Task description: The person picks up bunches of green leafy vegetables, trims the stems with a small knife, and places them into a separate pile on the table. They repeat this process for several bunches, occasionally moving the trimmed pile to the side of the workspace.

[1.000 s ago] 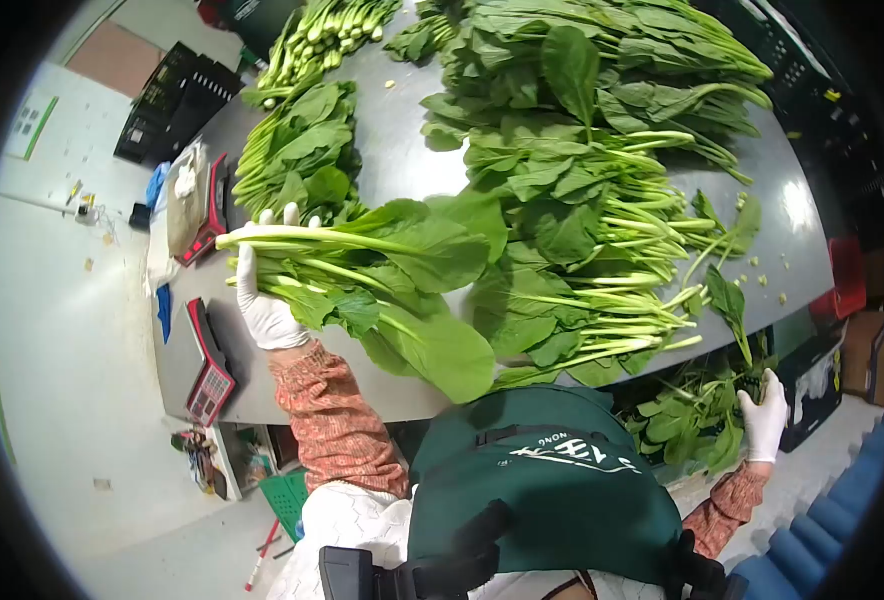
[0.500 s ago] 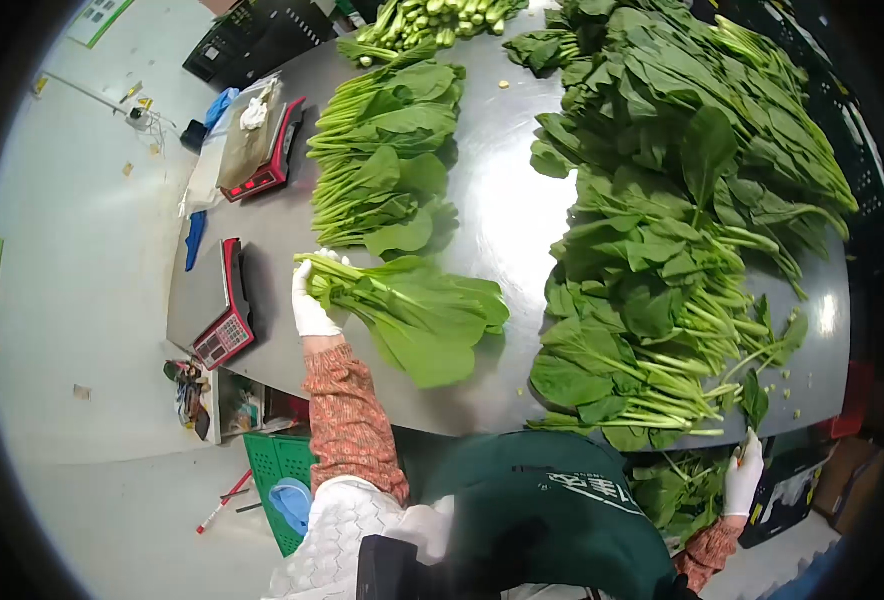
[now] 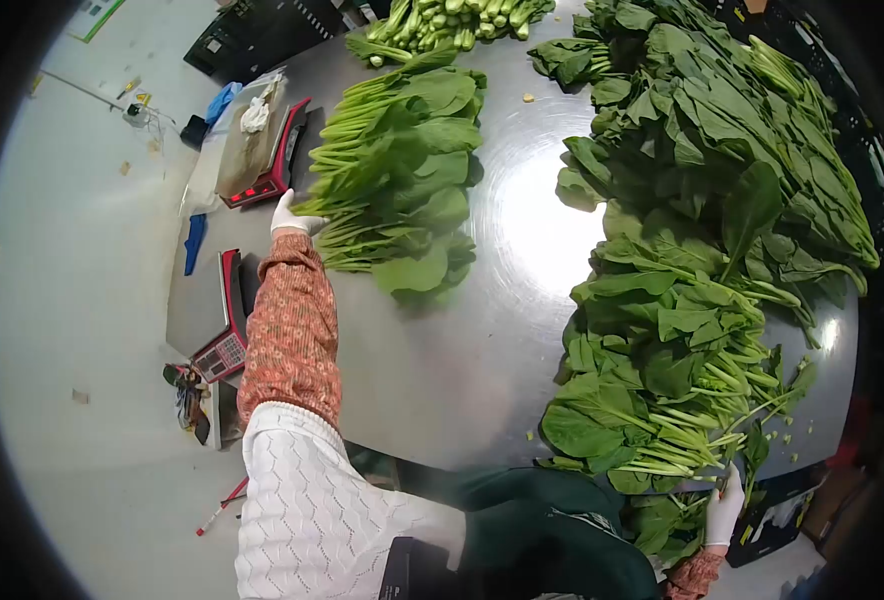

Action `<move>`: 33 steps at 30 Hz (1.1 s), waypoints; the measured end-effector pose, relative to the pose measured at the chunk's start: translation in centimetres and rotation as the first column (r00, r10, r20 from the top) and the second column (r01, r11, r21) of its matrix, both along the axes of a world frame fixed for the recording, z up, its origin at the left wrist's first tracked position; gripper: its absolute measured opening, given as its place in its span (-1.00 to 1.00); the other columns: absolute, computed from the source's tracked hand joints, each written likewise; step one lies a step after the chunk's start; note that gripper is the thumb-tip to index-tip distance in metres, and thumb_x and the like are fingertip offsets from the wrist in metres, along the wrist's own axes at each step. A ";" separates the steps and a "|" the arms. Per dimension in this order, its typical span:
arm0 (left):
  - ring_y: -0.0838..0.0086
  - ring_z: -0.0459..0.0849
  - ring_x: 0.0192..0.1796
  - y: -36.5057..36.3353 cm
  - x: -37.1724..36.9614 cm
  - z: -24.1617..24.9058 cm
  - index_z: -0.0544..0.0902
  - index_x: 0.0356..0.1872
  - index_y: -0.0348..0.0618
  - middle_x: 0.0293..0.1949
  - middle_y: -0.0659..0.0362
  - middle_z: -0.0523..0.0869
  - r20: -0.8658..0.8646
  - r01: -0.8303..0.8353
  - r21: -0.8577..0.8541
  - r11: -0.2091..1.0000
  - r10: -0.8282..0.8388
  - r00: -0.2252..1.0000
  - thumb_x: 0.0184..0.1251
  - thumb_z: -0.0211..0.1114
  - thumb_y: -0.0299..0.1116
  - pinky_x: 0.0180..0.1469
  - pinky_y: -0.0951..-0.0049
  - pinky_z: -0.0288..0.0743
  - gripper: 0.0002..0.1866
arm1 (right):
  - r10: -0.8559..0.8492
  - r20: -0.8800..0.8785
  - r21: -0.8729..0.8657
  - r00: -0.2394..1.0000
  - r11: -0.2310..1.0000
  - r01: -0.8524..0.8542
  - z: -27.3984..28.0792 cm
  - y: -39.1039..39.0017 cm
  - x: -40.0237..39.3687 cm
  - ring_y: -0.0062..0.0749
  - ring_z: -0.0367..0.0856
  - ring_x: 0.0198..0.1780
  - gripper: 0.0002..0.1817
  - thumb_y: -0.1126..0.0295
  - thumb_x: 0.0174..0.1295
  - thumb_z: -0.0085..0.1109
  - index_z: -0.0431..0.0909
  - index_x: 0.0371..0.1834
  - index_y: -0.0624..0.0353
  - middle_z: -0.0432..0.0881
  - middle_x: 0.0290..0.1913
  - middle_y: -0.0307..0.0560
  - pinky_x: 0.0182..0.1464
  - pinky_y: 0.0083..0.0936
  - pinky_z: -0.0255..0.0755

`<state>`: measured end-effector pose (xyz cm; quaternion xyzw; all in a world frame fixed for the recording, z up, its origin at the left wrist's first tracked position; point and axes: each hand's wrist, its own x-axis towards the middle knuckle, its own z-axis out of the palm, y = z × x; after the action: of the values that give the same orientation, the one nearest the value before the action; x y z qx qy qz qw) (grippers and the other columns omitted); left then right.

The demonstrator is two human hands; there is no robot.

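Observation:
My left hand (image 3: 298,217), in a white glove, is at the stem ends of a leafy green bunch (image 3: 362,190) on the left row of greens. Stems lie between its thumb and fingers, and the leaves point right, slightly blurred. My right hand (image 3: 725,512), also gloved, is low at the right by the table's front edge, beside the stem ends of the large pile of greens (image 3: 662,350). Its fingers are pressed together around something small and dark that I cannot make out.
Two red scales (image 3: 280,160) (image 3: 224,335) stand along the table's left side. Thick-stemmed greens (image 3: 442,22) lie at the far edge. Black crates (image 3: 257,40) are beyond the table. Leafy greens (image 3: 667,525) sit below the front edge. The metal table (image 3: 442,370) shines with glare.
My left hand has moved forward and slightly left, bringing the bunch from the near table onto the left row. My right hand has shifted slightly down and left in view.

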<state>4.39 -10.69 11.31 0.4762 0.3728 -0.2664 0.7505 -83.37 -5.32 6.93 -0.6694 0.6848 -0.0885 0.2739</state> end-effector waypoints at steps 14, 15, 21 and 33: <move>0.11 0.07 0.57 0.5 -2.1 -1.7 0.19 0.47 -0.33 0.50 -0.11 0.19 0.336 0.426 0.147 0.893 -0.450 0.827 0.33 0.33 -0.14 0.52 -0.02 0.03 -0.20 | 0.009 -0.080 0.010 0.997 1.000 -0.008 2.3 0.6 1.1 0.22 0.62 -0.19 -0.37 0.75 0.16 0.02 0.36 0.37 0.20 0.63 -0.14 0.38 -0.11 -0.18 0.49; 0.14 0.13 0.56 0.5 -3.5 -1.0 0.28 0.43 -0.34 0.48 -0.07 0.25 0.426 0.487 0.230 0.843 -0.537 0.728 0.36 0.31 -0.16 0.49 0.01 0.11 -0.28 | 0.009 -0.088 -0.003 0.996 1.000 -0.009 1.4 0.7 0.5 0.23 0.61 -0.21 -0.37 0.74 0.15 0.02 0.37 0.36 0.19 0.63 -0.17 0.37 -0.14 -0.15 0.48; 0.33 0.63 0.22 -0.7 -36.6 16.8 0.50 0.25 -0.35 0.21 0.04 0.60 0.780 0.883 0.467 0.053 -0.495 -0.383 0.40 0.14 -0.50 0.30 0.29 0.50 -0.59 | 0.034 -0.094 0.054 0.995 0.998 -0.029 2.0 0.7 1.7 0.16 0.64 -0.23 -0.45 0.71 0.13 0.01 0.42 0.27 0.28 0.61 -0.20 0.38 -0.11 -0.34 0.50; 0.26 0.65 0.01 5.5 -60.0 20.5 0.53 0.17 -0.36 0.04 -0.02 0.63 0.890 0.869 0.343 -0.355 0.419 -0.180 0.19 0.19 -0.58 0.07 0.33 0.55 -0.55 | -0.032 0.163 -0.100 0.986 0.994 0.049 -1.7 4.9 -4.8 -0.43 0.58 -0.29 -0.50 0.69 0.27 -0.03 0.42 0.32 0.28 0.66 -0.21 0.12 -0.20 -0.53 0.45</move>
<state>-55.64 -5.19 31.77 -0.0110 -0.7490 -0.4448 0.4909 -88.17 -0.40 5.21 -0.6593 0.6684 -0.1835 0.2915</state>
